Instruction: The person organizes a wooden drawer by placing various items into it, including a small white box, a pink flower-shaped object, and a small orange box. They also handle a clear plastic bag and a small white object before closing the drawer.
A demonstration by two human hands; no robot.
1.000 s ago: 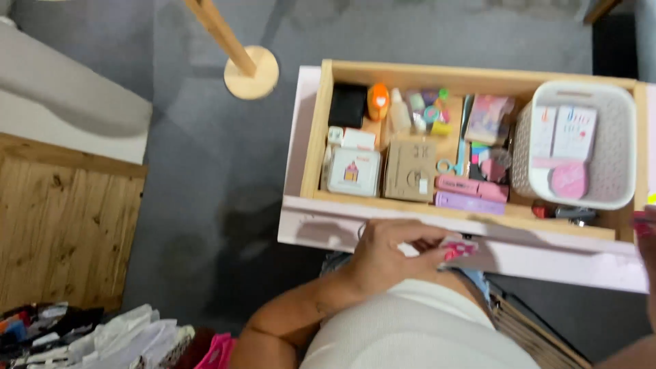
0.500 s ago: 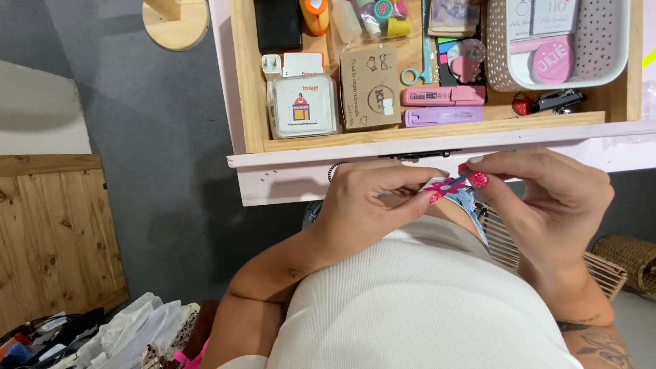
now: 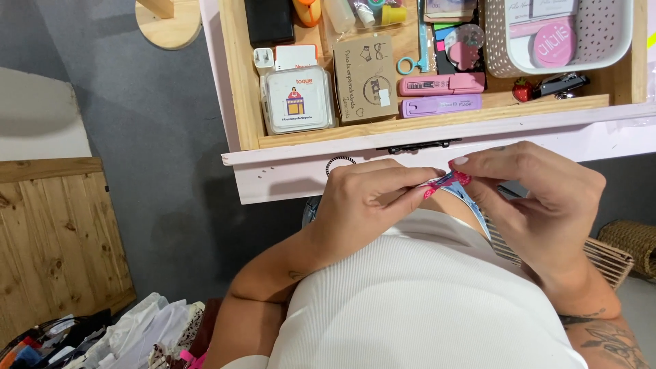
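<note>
Room: grey floor [image 3: 137, 137] seen from above, with an open wooden drawer [image 3: 240, 75] as the landmark; its pale pink front [image 3: 287, 174] runs across the view.
Left of the drawer: a round wooden base [image 3: 167, 24], cut off at the top edge; lower left, a wooden panel [image 3: 55, 232] and a heap of clothes [image 3: 130, 338] cut by the bottom edge.
Inside the drawer: a white square box [image 3: 297, 99] at its near left corner, a brown card packet [image 3: 365, 78] beside it, a pink stapler [image 3: 441, 84] and a purple one [image 3: 437, 105] along the near wall, a white perforated basket [image 3: 608, 34] at the right, its top cropped.
Small item: a slim pink and blue thing [image 3: 447, 181], just below the drawer front, above the lap; mostly covered by fingertips, so its kind cannot be made out.
Left hand [image 3: 372, 201]: its grip is pinched on the small item's left end.
Right hand [image 3: 529, 201]: fingertips pinch the same item's right end; the two hands meet there.
Hidden: the white top [image 3: 424, 294] hides the lap and whatever lies under the hands.
Right of the hands: a woven basket [image 3: 632, 239], half out of view.
Open room: bare floor lies left of the drawer; the hands sit close under the drawer front.
</note>
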